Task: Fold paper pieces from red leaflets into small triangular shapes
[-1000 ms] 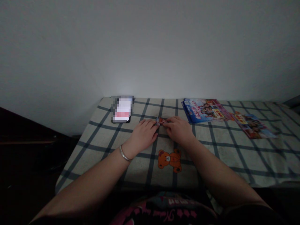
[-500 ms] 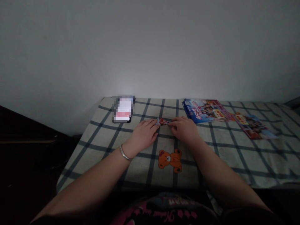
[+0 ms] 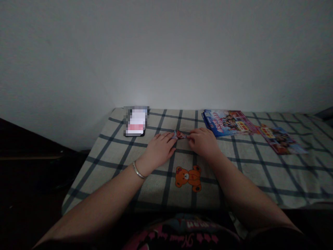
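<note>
A small folded piece of printed paper (image 3: 180, 135), red and pale, lies on the checked cloth between my two hands. My left hand (image 3: 161, 146) rests from the left with fingers stretched out, their tips touching the paper's left end; its thumb sits apart on the cloth. From the right, my right hand (image 3: 203, 141) has its fingers curled in, pinching the paper's narrow right end. The fingertips partly cover both ends of the paper. A silver bangle (image 3: 139, 171) circles my left wrist.
A phone (image 3: 135, 121) with a lit, blurred screen lies at the back left. Several colourful printed leaflets (image 3: 226, 123) are stacked at the back right, and another leaflet (image 3: 282, 140) lies beside them. An orange bear picture (image 3: 188, 178) is on the cloth in front. A wall (image 3: 166, 52) stands behind.
My right hand has shifted very slightly up and to the left at the paper's right end. The left hand and the paper are almost unmoved.
</note>
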### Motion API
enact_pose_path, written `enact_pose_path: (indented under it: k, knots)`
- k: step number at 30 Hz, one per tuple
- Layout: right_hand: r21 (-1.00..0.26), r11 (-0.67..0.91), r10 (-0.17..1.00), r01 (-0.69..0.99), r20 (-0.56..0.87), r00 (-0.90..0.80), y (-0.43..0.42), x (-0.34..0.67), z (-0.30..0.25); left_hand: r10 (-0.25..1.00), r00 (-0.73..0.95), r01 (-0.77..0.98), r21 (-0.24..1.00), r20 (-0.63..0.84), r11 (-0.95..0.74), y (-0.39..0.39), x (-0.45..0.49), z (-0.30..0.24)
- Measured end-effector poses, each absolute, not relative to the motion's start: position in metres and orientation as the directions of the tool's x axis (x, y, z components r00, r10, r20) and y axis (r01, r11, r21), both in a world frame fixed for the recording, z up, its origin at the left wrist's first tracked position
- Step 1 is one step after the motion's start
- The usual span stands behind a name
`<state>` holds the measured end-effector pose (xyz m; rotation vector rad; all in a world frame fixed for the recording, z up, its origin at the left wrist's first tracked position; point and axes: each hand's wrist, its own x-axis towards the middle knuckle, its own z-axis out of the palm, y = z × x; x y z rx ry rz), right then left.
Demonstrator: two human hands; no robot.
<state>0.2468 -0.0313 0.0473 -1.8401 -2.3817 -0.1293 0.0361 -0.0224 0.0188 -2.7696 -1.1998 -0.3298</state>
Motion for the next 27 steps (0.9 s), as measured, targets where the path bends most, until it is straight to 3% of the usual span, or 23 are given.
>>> enact_pose_path:
  k: [10, 14, 21, 27]
  knots:
    - [-0.113, 0.254, 0.96, 0.96, 0.151, -0.236, -0.026, 0.267, 0.043, 0.689, 0.674, 0.719, -0.023, 0.265, -0.695, -0.021, 0.035, 0.017]
    - [-0.145, 0.395, 0.909, 0.907, 0.203, -0.364, -0.029, 0.259, 0.04, 0.686, 0.682, 0.715, -0.034, 0.253, -0.698, -0.022, 0.036, 0.019]
    - [-0.061, 0.437, 0.891, 0.897, 0.168, -0.422, -0.032, 0.249, 0.043, 0.69, 0.68, 0.716, -0.023, 0.248, -0.698, -0.022, 0.035, 0.019]
    - [-0.011, 0.325, 0.931, 0.946, 0.176, -0.318, -0.037, 0.249, 0.049, 0.688, 0.681, 0.713, -0.014, 0.25, -0.701, -0.021, 0.033, 0.018]
